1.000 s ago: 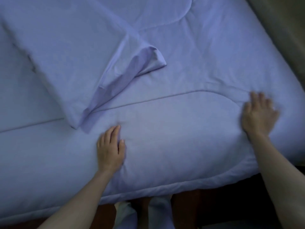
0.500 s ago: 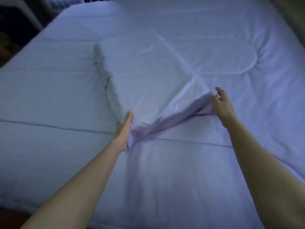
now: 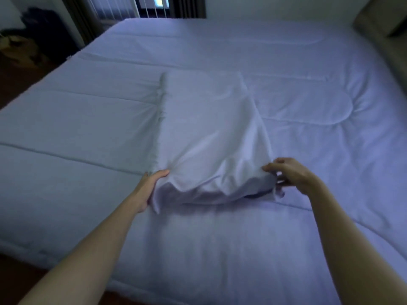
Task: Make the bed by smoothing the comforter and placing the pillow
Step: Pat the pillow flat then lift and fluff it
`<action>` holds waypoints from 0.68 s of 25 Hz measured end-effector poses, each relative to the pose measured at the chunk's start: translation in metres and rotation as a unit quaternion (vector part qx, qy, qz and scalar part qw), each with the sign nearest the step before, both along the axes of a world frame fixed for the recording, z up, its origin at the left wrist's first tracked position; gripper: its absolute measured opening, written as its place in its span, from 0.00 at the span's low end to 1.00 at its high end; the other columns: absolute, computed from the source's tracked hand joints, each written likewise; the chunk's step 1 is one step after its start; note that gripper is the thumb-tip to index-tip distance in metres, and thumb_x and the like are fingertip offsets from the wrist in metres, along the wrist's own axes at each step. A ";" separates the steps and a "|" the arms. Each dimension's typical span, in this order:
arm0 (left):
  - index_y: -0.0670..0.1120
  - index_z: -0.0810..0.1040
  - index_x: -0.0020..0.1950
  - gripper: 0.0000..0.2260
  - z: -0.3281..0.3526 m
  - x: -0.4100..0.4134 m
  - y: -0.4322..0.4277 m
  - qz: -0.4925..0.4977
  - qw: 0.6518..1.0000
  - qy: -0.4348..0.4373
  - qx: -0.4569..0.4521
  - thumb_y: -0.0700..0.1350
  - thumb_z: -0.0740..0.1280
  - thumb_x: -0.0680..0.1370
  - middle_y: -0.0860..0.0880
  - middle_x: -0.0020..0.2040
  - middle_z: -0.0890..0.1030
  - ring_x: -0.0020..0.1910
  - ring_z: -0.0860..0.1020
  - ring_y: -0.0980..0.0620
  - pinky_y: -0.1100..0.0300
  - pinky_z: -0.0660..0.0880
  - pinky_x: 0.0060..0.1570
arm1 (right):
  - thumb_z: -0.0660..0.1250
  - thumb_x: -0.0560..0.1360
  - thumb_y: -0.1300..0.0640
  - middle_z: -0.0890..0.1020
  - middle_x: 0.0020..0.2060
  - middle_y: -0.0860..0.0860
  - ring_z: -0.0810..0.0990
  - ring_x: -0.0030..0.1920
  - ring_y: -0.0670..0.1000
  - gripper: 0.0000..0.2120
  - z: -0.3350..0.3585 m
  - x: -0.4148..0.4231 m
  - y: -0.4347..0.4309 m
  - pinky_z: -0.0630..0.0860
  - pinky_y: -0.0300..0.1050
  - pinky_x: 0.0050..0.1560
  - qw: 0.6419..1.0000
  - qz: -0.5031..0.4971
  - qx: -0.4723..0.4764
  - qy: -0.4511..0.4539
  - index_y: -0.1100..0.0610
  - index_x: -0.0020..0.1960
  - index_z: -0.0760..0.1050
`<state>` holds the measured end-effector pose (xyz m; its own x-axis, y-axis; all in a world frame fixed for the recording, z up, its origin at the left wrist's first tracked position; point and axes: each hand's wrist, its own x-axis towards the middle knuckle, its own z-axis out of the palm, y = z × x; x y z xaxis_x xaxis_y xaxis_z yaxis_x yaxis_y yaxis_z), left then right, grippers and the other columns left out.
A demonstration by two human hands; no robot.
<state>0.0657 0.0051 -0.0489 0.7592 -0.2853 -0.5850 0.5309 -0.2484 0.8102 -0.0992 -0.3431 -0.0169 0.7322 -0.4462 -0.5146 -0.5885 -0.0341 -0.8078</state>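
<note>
A pale lilac quilted comforter (image 3: 286,128) covers the whole bed. In the middle lies a pillow (image 3: 204,133) in a matching case, its long side running away from me. The near end of the pillow is raised a little off the comforter. My left hand (image 3: 147,188) grips the near left corner, thumb on top and fingers underneath. My right hand (image 3: 290,175) holds the near right corner where the loose open end of the case hangs, fingers curled round the fabric.
A padded beige headboard (image 3: 378,27) stands at the far right. Past the far edge of the bed are vertical blinds (image 3: 132,7) and a dark window. Dark clothes and a tan bag (image 3: 19,49) lie on the floor at the far left.
Both hands left the comforter near the bed's edge and moved to the pillow. They took hold of its near corners and turned it so that it lies straight, with the near end lifted.
</note>
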 end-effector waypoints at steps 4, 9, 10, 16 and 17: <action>0.44 0.77 0.61 0.35 0.037 -0.040 0.108 -0.070 0.996 0.045 0.013 0.54 0.77 0.56 0.45 0.52 0.84 0.48 0.83 0.49 0.58 0.76 0.44 | 0.74 0.69 0.62 0.84 0.42 0.59 0.84 0.40 0.53 0.13 0.015 -0.066 0.089 0.81 0.46 0.42 0.981 0.126 0.121 0.083 0.64 0.52 0.78; 0.47 0.68 0.69 0.49 0.008 -0.080 0.208 -0.138 0.975 -0.018 0.175 0.68 0.74 0.53 0.46 0.65 0.77 0.61 0.76 0.46 0.51 0.72 0.62 | 0.69 0.71 0.42 0.84 0.50 0.62 0.84 0.50 0.58 0.25 0.002 -0.111 0.177 0.79 0.49 0.54 0.913 0.268 0.118 0.283 0.62 0.56 0.77; 0.46 0.66 0.71 0.49 0.004 -0.085 0.209 -0.142 0.961 -0.080 0.223 0.70 0.69 0.56 0.45 0.67 0.75 0.63 0.75 0.45 0.51 0.71 0.63 | 0.63 0.73 0.36 0.83 0.52 0.61 0.83 0.52 0.59 0.29 0.001 -0.106 0.183 0.78 0.51 0.54 0.923 0.232 0.063 0.301 0.61 0.58 0.75; 0.47 0.68 0.72 0.26 0.002 -0.072 0.138 -0.371 0.619 -0.598 0.349 0.57 0.56 0.76 0.45 0.72 0.70 0.72 0.68 0.44 0.44 0.56 0.68 | 0.58 0.76 0.46 0.78 0.61 0.60 0.73 0.62 0.60 0.23 -0.008 -0.049 0.251 0.69 0.53 0.61 0.882 0.041 -0.461 -0.084 0.59 0.65 0.69; 0.48 0.67 0.73 0.26 -0.004 -0.065 0.132 -0.399 0.595 -0.601 0.354 0.57 0.54 0.77 0.47 0.74 0.68 0.73 0.67 0.45 0.44 0.55 0.69 | 0.56 0.76 0.45 0.79 0.62 0.58 0.72 0.63 0.57 0.23 -0.018 -0.055 0.273 0.69 0.53 0.62 0.823 0.167 -0.524 -0.139 0.57 0.65 0.68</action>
